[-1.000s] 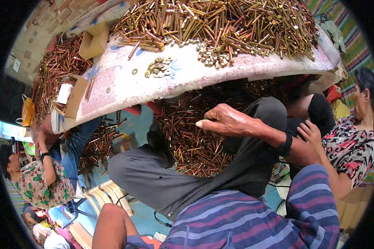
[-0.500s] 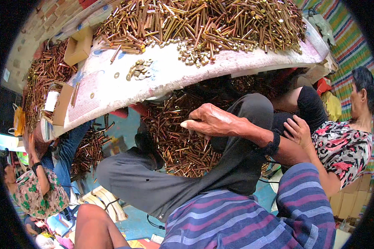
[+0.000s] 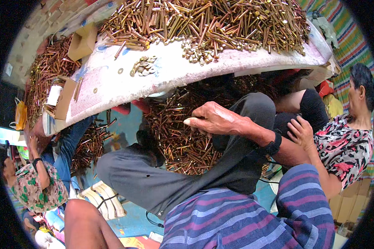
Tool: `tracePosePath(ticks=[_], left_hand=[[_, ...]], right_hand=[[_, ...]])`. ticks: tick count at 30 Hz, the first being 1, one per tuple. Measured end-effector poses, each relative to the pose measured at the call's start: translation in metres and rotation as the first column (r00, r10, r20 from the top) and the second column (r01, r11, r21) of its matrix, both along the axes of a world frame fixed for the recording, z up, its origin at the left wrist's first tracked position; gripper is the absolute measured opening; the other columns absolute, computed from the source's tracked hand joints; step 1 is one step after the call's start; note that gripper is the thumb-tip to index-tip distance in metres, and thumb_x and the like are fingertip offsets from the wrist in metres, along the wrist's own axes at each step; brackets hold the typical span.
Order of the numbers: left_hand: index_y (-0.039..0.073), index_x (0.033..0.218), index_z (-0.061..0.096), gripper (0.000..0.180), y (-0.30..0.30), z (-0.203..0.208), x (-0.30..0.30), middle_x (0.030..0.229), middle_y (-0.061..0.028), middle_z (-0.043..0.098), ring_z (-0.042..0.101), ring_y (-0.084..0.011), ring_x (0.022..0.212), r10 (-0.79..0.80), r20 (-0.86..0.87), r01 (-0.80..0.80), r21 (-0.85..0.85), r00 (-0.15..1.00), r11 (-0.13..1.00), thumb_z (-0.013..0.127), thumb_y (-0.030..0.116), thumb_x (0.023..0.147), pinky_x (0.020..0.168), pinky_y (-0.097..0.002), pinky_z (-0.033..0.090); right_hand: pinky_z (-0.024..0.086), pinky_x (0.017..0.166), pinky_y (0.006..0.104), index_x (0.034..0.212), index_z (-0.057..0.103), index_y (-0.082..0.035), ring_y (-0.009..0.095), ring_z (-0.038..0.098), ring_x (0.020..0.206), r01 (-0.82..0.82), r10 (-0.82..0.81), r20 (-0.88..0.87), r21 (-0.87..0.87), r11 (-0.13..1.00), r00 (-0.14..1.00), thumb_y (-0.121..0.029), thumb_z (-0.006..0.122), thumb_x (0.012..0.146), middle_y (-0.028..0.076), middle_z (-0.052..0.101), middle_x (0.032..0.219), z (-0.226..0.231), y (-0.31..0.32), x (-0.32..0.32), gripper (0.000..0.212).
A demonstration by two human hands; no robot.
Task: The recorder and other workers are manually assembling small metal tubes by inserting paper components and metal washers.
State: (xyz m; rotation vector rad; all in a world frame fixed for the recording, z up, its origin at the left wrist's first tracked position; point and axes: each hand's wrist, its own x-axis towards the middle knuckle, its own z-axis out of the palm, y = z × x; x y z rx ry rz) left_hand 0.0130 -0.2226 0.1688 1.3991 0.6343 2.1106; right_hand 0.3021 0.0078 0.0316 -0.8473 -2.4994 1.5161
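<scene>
1. Head view, my right hand [image 3: 214,120]: it sits at the centre of the frame, palm down, fingers stretched toward the left of the picture. They lie flat and together, closed on nothing that I can see; the hand rests over my raised knee in grey trousers [image 3: 253,112].

2. Head view, what lies nearest: the heap of brass-coloured bolts [image 3: 178,141] is just below and left of my fingertips, spread on the ground under the board. The bolts lie every way, so no single long axis holds; many near my fingers run roughly upper left to lower right.

3. Head view, my left hand: I cannot find it in the frame, so I cannot tell its state. The right hand is the one near the heap.

4. Head view, above: a pale board [image 3: 187,70] arcs across the upper half of the frame, carrying a bigger pile of long bolts [image 3: 207,23] at the upper middle and a small cluster of washers [image 3: 142,66] to the upper left of my hand, well apart from it.

5. Head view, right edge: another person in a flowered top holds a hand [image 3: 301,133] just beside my forearm; it is not mine.
</scene>
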Motion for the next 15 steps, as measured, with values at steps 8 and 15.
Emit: tracePosePath(ticks=[8,15], left_hand=[[-0.003,0.106,0.070,0.020,0.009,0.009,0.001,0.095,-0.0182,0.072,0.072,-0.0262,0.081,-0.166,-0.085,0.164,-0.026,0.982,0.986,0.064,0.011,0.093,0.065,-0.0377,0.056],[-0.003,0.105,0.070,0.019,0.028,0.008,0.003,0.095,-0.0187,0.072,0.073,-0.0270,0.082,-0.330,-0.131,0.326,-0.048,0.935,0.944,0.064,0.011,0.093,0.065,-0.0384,0.056]], right_hand=[[0.049,0.050,0.0337,0.072,0.060,0.006,0.015,0.061,0.051,0.014,-0.014,-0.008,0.005,1.000,1.000,-0.037,0.059,0.102,0.009,0.057,0.057,0.010,-0.002,0.002,0.053],[0.048,0.060,0.0493,0.074,0.061,0.006,0.036,0.062,0.057,-0.030,0.030,0.008,0.078,0.997,1.000,-0.039,0.053,0.101,0.022,0.057,0.060,0.014,-0.003,0.001,0.054]])
